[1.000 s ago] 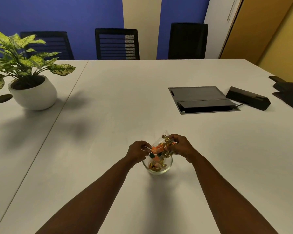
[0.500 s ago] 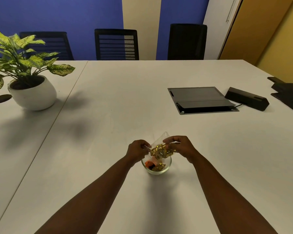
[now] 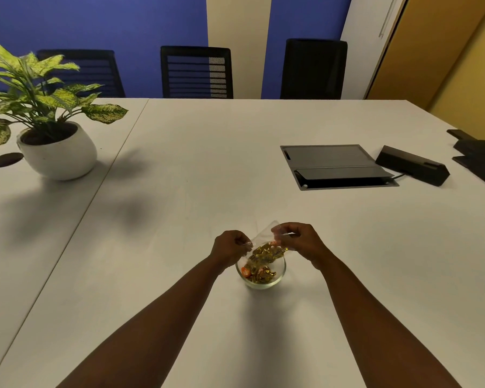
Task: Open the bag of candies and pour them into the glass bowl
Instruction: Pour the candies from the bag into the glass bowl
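A small glass bowl (image 3: 279, 273) stands on the white table (image 3: 179, 219), near the front middle. It holds gold-wrapped candies (image 3: 261, 275) and one orange one. Right above it a clear plastic bag (image 3: 263, 236) hangs tilted, mouth down toward the bowl, with gold candies still inside its lower part. My left hand (image 3: 228, 247) pinches the bag's left edge. My right hand (image 3: 298, 240) grips its right edge, slightly higher.
A potted plant (image 3: 53, 147) in a white pot stands at the far left. A grey cable hatch (image 3: 333, 166) and a black box (image 3: 412, 165) lie at the right. Black devices (image 3: 479, 158) sit at the right edge. Three black chairs line the far side.
More candies have dropped from the bag into the bowl, the orange ones among them. The bag looks emptier and flatter at its top. Both hands stayed almost in place.
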The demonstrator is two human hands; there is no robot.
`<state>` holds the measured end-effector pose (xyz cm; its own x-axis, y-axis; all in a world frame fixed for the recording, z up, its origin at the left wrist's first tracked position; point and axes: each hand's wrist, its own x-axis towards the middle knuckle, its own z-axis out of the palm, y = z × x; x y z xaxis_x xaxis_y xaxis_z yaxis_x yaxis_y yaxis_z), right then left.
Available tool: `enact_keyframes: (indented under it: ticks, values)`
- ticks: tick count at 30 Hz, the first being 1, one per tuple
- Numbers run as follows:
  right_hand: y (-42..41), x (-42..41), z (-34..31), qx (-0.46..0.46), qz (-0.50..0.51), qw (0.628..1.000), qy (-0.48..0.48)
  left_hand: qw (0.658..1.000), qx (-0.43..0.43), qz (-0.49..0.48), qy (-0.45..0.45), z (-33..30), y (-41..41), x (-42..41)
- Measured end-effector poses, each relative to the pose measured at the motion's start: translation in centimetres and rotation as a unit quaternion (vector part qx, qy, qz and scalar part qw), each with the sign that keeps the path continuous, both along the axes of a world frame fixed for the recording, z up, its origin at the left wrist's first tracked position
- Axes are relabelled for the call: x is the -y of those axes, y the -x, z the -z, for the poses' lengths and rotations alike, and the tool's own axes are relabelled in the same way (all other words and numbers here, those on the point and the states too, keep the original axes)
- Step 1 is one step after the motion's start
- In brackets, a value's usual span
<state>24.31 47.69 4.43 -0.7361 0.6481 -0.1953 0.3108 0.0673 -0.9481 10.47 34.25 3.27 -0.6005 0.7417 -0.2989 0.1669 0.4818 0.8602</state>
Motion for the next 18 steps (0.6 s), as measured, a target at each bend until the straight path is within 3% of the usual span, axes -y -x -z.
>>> enact_keyframes:
  ticks: [4,11,18]
  values:
    - [-0.04,-0.02,-0.2,-0.007,-0.004,1.0,0.019,1.0,0.027,0.006,0.009,0.16,0.43,0.19]
    - [-0.03,-0.64,0.24,-0.008,0.003,0.999,-0.05,0.999,0.03,0.018,0.032,0.33,0.39,0.13]
    - [0.13,-0.68,-0.06,-0.048,0.007,0.998,-0.046,0.998,0.041,0.029,0.03,0.26,0.61,0.05]
